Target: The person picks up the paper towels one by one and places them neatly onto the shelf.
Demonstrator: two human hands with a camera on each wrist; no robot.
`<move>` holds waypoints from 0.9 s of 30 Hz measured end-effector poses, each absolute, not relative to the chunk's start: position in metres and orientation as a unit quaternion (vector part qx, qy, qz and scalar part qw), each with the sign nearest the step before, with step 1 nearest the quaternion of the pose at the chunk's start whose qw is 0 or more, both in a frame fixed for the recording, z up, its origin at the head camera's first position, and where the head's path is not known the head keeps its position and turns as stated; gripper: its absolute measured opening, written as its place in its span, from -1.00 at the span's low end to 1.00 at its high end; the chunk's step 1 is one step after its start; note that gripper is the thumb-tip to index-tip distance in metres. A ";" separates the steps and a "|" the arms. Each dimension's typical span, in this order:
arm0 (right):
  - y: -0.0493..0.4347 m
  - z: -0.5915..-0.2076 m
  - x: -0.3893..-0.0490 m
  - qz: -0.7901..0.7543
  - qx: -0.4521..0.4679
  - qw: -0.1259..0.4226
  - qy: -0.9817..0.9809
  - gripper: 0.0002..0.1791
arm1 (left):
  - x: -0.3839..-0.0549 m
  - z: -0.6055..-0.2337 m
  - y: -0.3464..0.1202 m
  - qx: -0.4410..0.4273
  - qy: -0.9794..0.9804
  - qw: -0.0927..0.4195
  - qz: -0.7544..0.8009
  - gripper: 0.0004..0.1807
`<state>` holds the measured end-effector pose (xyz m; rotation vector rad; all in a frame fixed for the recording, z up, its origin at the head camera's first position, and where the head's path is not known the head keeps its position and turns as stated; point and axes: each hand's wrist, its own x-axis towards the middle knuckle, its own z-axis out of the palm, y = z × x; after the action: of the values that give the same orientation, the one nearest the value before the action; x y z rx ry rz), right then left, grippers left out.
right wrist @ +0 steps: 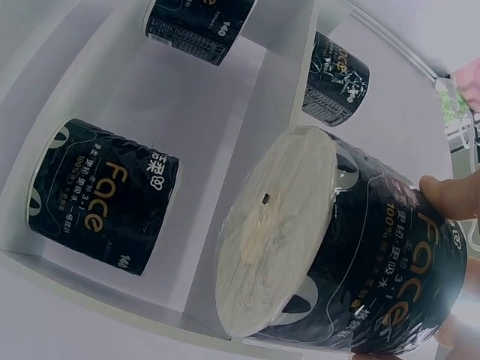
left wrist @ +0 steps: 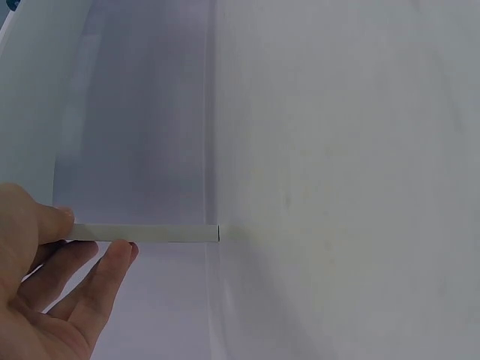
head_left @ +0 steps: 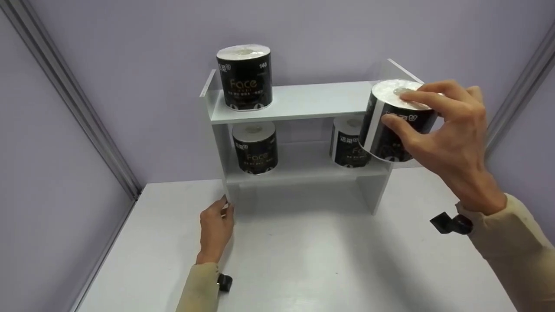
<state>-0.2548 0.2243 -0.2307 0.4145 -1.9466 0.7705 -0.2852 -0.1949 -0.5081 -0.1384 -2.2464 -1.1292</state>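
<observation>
My right hand [head_left: 455, 125] grips a black-wrapped toilet paper roll [head_left: 392, 134] near its top, at the right end of a white two-tier shelf [head_left: 321, 99]. In the right wrist view this roll [right wrist: 375, 255] is tilted, its white end toward the shelf. My left hand [head_left: 216, 227] pinches the shelf's left side panel [left wrist: 150, 233] low down, thumb on one side and fingers on the other. A matching roll [head_left: 245, 82] stands on the top board at the left. On the lower board stand a left roll [head_left: 256, 151] and a right roll [head_left: 349, 145], the latter partly hidden by the held one.
The shelf stands on a white table [head_left: 299, 260] against a pale wall [head_left: 312, 39]. Metal frame posts [head_left: 82, 104] rise at both sides. In the right wrist view, pink and green things [right wrist: 461, 90] lie in the far corner.
</observation>
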 end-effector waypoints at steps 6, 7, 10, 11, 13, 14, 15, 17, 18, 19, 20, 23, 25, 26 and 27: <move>0.219 -0.230 -0.257 0.322 0.176 0.483 -0.795 -0.55 | -0.284 -0.509 -0.198 -0.045 -0.850 0.307 -0.427 -0.68; 0.218 -0.230 -0.257 0.323 0.177 0.483 -0.795 -0.55 | -0.284 -0.510 -0.198 -0.043 -0.850 0.308 -0.426 -0.68; 0.219 -0.230 -0.256 0.320 0.177 0.483 -0.796 -0.55 | -0.284 -0.512 -0.195 -0.043 -0.849 0.306 -0.428 -0.67; 0.220 -0.230 -0.255 0.319 0.177 0.482 -0.796 -0.55 | -0.284 -0.512 -0.193 -0.043 -0.849 0.307 -0.428 -0.68; 0.221 -0.229 -0.254 0.317 0.177 0.481 -0.798 -0.55 | -0.286 -0.513 -0.191 -0.046 -0.847 0.308 -0.430 -0.69; 0.222 -0.229 -0.254 0.316 0.176 0.481 -0.799 -0.55 | -0.286 -0.513 -0.190 -0.049 -0.847 0.309 -0.430 -0.70; 0.222 -0.228 -0.254 0.315 0.176 0.482 -0.799 -0.54 | -0.287 -0.512 -0.188 -0.052 -0.847 0.309 -0.430 -0.70; 0.224 -0.227 -0.253 0.313 0.175 0.484 -0.799 -0.54 | -0.289 -0.512 -0.185 -0.059 -0.846 0.311 -0.429 -0.71; 0.225 -0.226 -0.252 0.313 0.174 0.485 -0.798 -0.55 | -0.290 -0.511 -0.184 -0.062 -0.846 0.311 -0.429 -0.71; 0.225 -0.225 -0.252 0.313 0.173 0.487 -0.797 -0.55 | -0.290 -0.511 -0.183 -0.064 -0.846 0.310 -0.429 -0.71; 0.226 -0.225 -0.251 0.312 0.173 0.488 -0.796 -0.55 | -0.290 -0.511 -0.182 -0.065 -0.846 0.308 -0.430 -0.70; 0.227 -0.223 -0.250 0.313 0.173 0.490 -0.795 -0.56 | -0.290 -0.511 -0.180 -0.064 -0.847 0.302 -0.433 -0.70; 0.227 -0.223 -0.250 0.312 0.173 0.490 -0.796 -0.56 | -0.290 -0.510 -0.179 -0.060 -0.848 0.299 -0.434 -0.69; 0.227 -0.222 -0.250 0.312 0.173 0.489 -0.796 -0.56 | -0.290 -0.510 -0.179 -0.058 -0.848 0.298 -0.435 -0.69; 0.226 -0.222 -0.250 0.311 0.173 0.489 -0.796 -0.56 | -0.290 -0.510 -0.179 -0.056 -0.848 0.298 -0.435 -0.68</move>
<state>-0.2502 0.2263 -0.2216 0.4213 -1.9356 0.7556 -0.2905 -0.1793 -0.5105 -0.1496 -2.2535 -1.1552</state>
